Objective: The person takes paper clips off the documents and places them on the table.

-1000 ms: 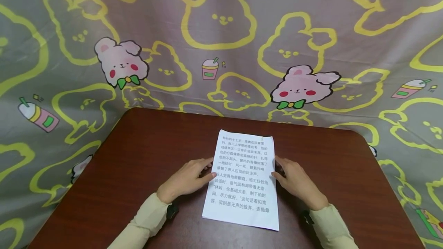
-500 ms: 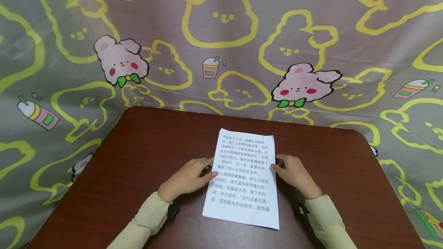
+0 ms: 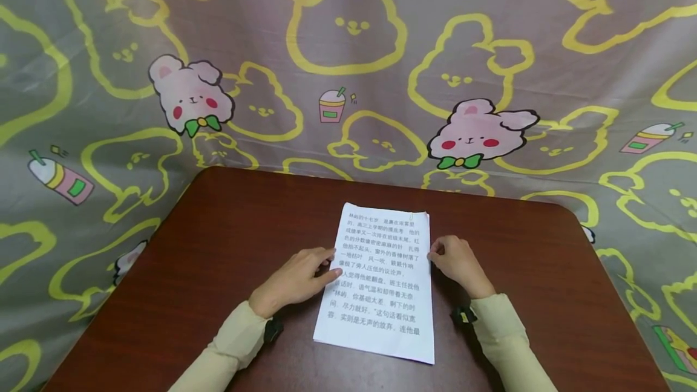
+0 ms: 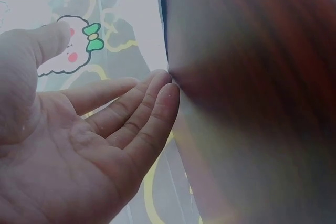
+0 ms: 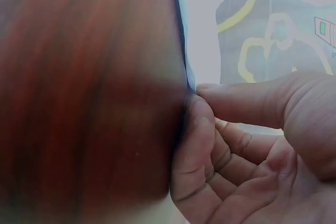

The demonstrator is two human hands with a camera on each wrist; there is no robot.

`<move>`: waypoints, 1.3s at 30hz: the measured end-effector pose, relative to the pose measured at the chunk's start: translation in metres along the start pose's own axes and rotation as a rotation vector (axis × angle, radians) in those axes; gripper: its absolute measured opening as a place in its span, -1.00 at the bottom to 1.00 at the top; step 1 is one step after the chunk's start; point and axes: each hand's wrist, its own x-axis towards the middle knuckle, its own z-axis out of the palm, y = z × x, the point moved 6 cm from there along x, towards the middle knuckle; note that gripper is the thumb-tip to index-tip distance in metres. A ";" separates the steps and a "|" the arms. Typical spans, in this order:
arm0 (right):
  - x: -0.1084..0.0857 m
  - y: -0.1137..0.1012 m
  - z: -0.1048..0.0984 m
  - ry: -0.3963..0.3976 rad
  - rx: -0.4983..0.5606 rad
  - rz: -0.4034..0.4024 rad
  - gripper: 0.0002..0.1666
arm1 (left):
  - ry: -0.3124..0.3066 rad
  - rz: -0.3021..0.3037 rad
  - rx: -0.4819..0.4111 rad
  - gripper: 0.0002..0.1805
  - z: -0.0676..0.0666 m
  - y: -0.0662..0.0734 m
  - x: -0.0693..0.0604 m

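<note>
Now my right hand (image 3: 457,262) has gathered itself into a pinch; a second ago its fingers lay looser along the right edge of the paper (image 3: 376,307), and it has since crept a little farther up that side, toward the far end; in the right wrist view the thumb and forefinger meet tip to tip at the edge, pinching it, with my other fingers curled beneath. The paper has slid very slightly to my left in the same short while; it lies roughly mid-table, printed side up, long sides running away from me, on the dark wooden table (image 3: 256,216); it may be more than one sheet, but I can't count the layers.

Meanwhile my left hand (image 3: 291,280) has hardly stirred; its fingers are straight and loosely spread, tips touching the left edge, while the thumb stands apart from them and reaches just over the margin in the head view; that looks to me like steadying rather than gripping.

What this means for the work, as I judge it: both sides of the paper are minded, but only the right has a real hold; the small shift suggests the paper gives easily, so an uneven tug could skew it; whether the pinch takes one layer or all, I cannot tell.
</note>
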 end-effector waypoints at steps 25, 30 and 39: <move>-0.003 -0.003 0.000 0.002 0.307 -0.076 -0.94 | 0.090 -0.143 -0.100 -0.42 -0.005 -0.023 0.006; -0.004 -0.005 -0.004 0.014 0.341 -0.101 -0.88 | 0.093 -0.155 -0.134 -0.44 -0.006 -0.026 0.006; -0.011 -0.017 -0.016 0.047 0.362 -0.253 -0.79 | 0.107 -0.236 -0.223 -0.56 -0.006 -0.035 0.007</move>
